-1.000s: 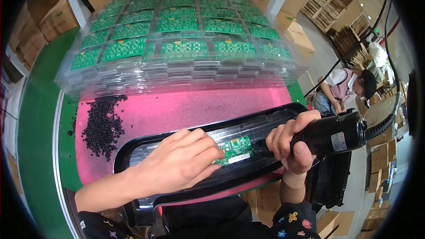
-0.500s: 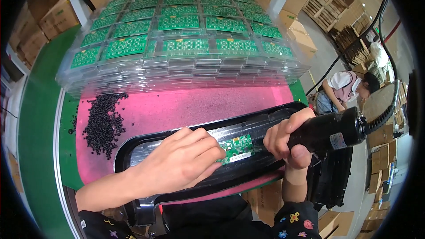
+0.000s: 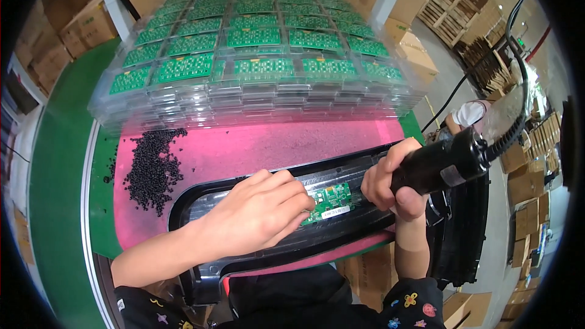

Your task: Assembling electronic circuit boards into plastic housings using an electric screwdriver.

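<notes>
A green circuit board [image 3: 332, 204] with a white label strip lies in a long black plastic housing [image 3: 201, 210]. My left hand [image 3: 265, 210] reaches across the housing from the left, its bent fingers closed at the board's left end; the fingertips are partly hidden. At the right, my right hand [image 3: 396, 183] is wrapped around a black electric screwdriver [image 3: 442, 167], held tilted, with its cable end up to the right. The tool's front end is near the right side of the board, and its tip is hard to make out.
Stacked clear plastic trays [image 3: 256, 94] full of green circuit boards stand across the back. Small black screws [image 3: 152, 167] are heaped on the pink mat [image 3: 262, 143] at left. More black plastic parts [image 3: 466, 237] are at right. A person [image 3: 466, 116] sits farther off.
The whole view has shifted slightly. The screwdriver's rear end has come a little left and turned slightly. Both hands stay at much the same places by the board.
</notes>
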Tool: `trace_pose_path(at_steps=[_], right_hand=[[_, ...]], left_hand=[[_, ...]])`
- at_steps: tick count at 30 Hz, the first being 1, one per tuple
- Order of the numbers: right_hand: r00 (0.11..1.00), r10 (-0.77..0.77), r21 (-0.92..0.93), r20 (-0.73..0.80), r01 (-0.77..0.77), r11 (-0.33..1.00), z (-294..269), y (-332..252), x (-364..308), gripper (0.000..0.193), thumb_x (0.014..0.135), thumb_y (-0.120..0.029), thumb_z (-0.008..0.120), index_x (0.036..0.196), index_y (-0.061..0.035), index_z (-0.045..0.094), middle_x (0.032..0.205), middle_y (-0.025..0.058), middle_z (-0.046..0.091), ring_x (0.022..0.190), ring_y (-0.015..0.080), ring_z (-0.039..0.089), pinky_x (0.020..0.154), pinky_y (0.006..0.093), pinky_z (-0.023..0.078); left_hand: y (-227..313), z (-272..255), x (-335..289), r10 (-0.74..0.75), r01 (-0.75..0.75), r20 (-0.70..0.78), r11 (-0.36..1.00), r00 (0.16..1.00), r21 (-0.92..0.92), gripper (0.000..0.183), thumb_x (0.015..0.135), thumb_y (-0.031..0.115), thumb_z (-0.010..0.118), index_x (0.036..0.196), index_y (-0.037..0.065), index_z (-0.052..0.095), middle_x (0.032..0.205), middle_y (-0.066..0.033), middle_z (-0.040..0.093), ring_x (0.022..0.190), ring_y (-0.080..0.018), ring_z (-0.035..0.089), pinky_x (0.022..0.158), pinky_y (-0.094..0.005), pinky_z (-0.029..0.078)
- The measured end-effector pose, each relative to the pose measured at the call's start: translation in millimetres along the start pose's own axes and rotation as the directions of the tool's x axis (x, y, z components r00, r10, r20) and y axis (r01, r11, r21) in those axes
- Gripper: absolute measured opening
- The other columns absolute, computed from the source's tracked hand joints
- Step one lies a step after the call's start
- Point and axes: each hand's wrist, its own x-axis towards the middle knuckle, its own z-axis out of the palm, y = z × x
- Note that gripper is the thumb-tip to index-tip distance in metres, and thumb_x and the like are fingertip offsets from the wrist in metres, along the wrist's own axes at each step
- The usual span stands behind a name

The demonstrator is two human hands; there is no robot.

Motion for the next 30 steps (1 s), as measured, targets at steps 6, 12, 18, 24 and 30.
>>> trace_pose_path(at_steps=[6,12,18,24,30], right_hand=[[0.894,0.059,-0.205,-0.444,-0.165,0.965,9.5,-14.5,6.0,0.035,0.089,-0.031,0.067,0.106,-0.0079,0.046,0.057,-0.0026,0.043,0.044,0.0112,0.043,0.049,0.0284,0.038],[0.654,0.257,0.219,-0.712,-0.141,0.965,-17.4,-27.5,17.0,0.017,0.091,-0.016,0.063,0.101,-0.0032,0.059,0.094,0.0085,0.059,0.094,0.0221,0.059,0.091,0.0509,0.051],[0.714,0.215,0.176,-0.667,-0.129,0.976,3.4,-54.7,-29.1,0.040,0.088,-0.010,0.061,0.126,-0.0017,0.051,0.119,0.0086,0.055,0.108,0.0182,0.052,0.095,0.0475,0.049],[0.622,-0.468,-0.551,-0.628,0.069,0.831,-33.3,-105.0,-73.5,0.044,0.085,0.000,0.063,0.125,-0.0014,0.047,0.115,0.0009,0.048,0.093,0.0073,0.044,0.084,0.0216,0.037],[0.334,-0.801,-0.867,-0.497,-0.184,0.462,-122.3,-159.1,-106.0,0.030,0.091,0.003,0.058,0.118,-0.0043,0.046,0.101,0.0013,0.047,0.082,0.0052,0.050,0.073,0.0201,0.043]], left_hand=[[-1.1,-1.7,1.6,0.007,-0.006,-0.022,1.000,1.000,0.029,0.017,0.084,0.010,0.070,0.098,0.008,0.063,0.092,-0.0029,0.061,0.088,-0.0225,0.058,0.072,-0.0340,0.044],[9.3,-11.3,4.5,0.043,-0.038,-0.112,0.998,0.993,0.047,0.014,0.085,0.011,0.068,0.097,0.006,0.062,0.093,-0.0043,0.060,0.089,-0.0219,0.058,0.072,-0.0344,0.043],[14.7,-49.1,7.3,-0.177,0.195,-0.096,0.955,0.980,0.225,0.025,0.082,0.014,0.073,0.101,0.003,0.062,0.103,-0.0120,0.062,0.098,-0.0314,0.060,0.081,-0.0416,0.048],[-22.4,-54.0,-56.1,-0.502,0.424,0.136,0.823,0.854,0.378,0.025,0.078,0.017,0.074,0.090,0.000,0.059,0.091,-0.0164,0.058,0.092,-0.0385,0.058,0.078,-0.0459,0.047],[9.7,-69.5,-93.3,-0.601,0.607,-0.088,0.779,0.794,0.157,0.021,0.078,0.005,0.069,0.096,-0.002,0.062,0.091,-0.0154,0.065,0.088,-0.0349,0.063,0.079,-0.0386,0.049]])
